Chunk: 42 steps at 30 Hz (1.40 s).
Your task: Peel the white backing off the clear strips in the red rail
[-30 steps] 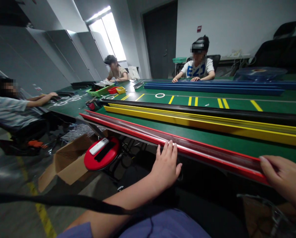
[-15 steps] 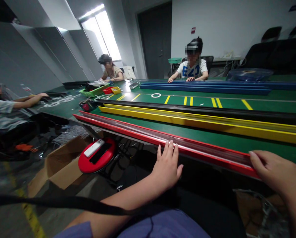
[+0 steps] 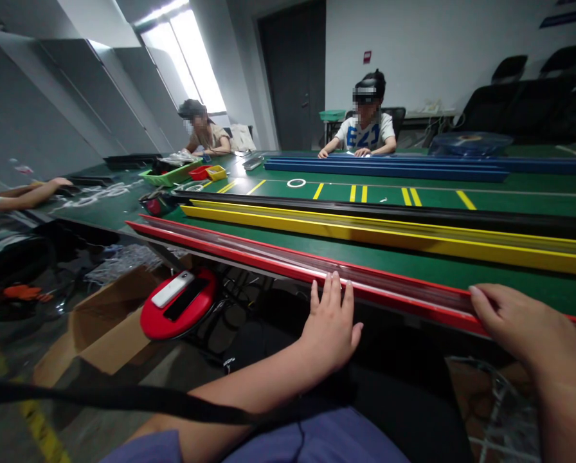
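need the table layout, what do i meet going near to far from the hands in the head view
left hand and right hand on the red rail → yellow rail → black rail → yellow line markings → blue rails → person in white shirt

Free lane between rails
Bare green table (image 3: pixel 404 267) is left between red rail (image 3: pixel 269 256) and yellow rail (image 3: pixel 346 231); farther reach is barred by what seems a black rail (image 3: pixel 413 215).

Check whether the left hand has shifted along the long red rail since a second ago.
Yes: the left hand slid slightly right along the long red rail, away from the round red stool.
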{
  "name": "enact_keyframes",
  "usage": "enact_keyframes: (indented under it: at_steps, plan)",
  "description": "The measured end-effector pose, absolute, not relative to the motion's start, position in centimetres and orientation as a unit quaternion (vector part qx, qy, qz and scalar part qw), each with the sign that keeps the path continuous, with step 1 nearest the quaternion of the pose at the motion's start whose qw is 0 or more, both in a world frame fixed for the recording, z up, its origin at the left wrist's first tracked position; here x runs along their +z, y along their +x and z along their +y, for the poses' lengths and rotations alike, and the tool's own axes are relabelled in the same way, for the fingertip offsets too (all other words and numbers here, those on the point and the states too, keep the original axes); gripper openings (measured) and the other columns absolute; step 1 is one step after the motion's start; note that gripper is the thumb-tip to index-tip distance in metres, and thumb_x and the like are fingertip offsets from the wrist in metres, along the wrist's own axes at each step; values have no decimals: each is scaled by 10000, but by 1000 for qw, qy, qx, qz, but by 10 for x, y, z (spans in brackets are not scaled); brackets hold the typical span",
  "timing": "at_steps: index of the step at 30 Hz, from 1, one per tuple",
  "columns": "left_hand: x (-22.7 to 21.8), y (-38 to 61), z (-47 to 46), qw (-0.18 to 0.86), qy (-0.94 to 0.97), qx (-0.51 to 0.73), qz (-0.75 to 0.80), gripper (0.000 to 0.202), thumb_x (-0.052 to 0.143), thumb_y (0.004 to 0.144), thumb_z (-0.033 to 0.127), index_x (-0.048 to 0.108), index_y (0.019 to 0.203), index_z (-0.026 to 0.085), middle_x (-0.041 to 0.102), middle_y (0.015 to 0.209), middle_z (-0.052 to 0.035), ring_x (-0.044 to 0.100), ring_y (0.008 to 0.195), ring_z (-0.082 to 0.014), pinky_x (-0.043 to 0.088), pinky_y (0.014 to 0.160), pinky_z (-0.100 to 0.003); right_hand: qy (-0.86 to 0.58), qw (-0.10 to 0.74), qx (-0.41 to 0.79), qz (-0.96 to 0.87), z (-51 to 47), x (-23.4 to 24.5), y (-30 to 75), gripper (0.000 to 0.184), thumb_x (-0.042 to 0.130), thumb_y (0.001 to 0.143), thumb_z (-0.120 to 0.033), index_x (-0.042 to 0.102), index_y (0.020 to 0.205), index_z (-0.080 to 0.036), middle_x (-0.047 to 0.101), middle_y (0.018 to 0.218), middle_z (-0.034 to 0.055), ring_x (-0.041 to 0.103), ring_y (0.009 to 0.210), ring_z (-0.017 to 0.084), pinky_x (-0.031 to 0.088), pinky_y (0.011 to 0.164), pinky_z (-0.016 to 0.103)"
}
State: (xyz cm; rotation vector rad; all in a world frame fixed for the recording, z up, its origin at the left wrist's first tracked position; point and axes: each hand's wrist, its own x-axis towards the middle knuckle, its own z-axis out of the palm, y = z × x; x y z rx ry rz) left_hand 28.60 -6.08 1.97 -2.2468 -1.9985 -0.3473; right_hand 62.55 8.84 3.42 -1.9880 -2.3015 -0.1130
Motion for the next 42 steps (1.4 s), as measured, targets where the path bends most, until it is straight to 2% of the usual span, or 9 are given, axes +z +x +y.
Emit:
enact_keyframes:
  at_steps: [6,11,20,27,32,38,42]
  plan:
    - [19,300,-62,45,-746,-126,-652,856,610,959,522,273,1637,122,144,1684,-366,94,1606,-467,231,1276,-662,-646,48,-58,-759,80,42,618,595,214,1058,-602,709,1177,-294,700,1276,20,695,1063,262,495,794,377]
    - [19,307,-66,30,-754,-138,-642,890,625,947,544,242,1657,168,137,1707,-324,55,1609,-467,241,1272,-676,-648,51,-58,-758,76,44,616,572,233,1065,-590,706,1190,-294,701,1277,12,695,1051,246,480,780,354]
    - [25,308,-71,-14,-781,-155,-604,667,582,978,501,434,1555,200,143,1710,-309,86,1611,-457,260,1265,-684,-645,52,-73,-759,76,44,617,572,233,1071,-585,707,1201,-292,694,1308,16,697,1038,246,475,759,345]
    - [43,302,-67,-40,-803,-167,-571,536,565,997,460,515,1463,201,265,1683,-289,191,1615,-381,233,1285,-652,-623,51,-75,-777,80,39,623,545,242,1072,-561,702,1152,-280,701,1242,17,687,1025,239,482,787,361]
    - [51,295,-66,-61,-807,-188,-557,477,531,1015,445,547,1432,215,364,1646,-259,289,1589,-360,255,1274,-657,-559,103,-89,-818,87,37,625,490,299,1072,-478,706,1063,-207,717,1156,60,672,1068,234,486,900,355]
    - [49,292,-63,-74,-807,-230,-539,442,525,1014,425,576,1401,217,394,1634,-249,323,1577,-345,283,1259,-666,-463,168,-161,-856,90,37,621,404,401,1055,-442,709,1000,-186,734,1069,74,680,968,252,484,883,397]
    - [52,292,-61,-69,-809,-260,-522,385,459,1037,403,606,1356,242,443,1622,-196,360,1563,-308,290,1262,-655,-415,242,-86,-873,82,42,599,324,492,1049,-447,702,1056,-201,726,1088,57,672,1017,231,495,939,381]
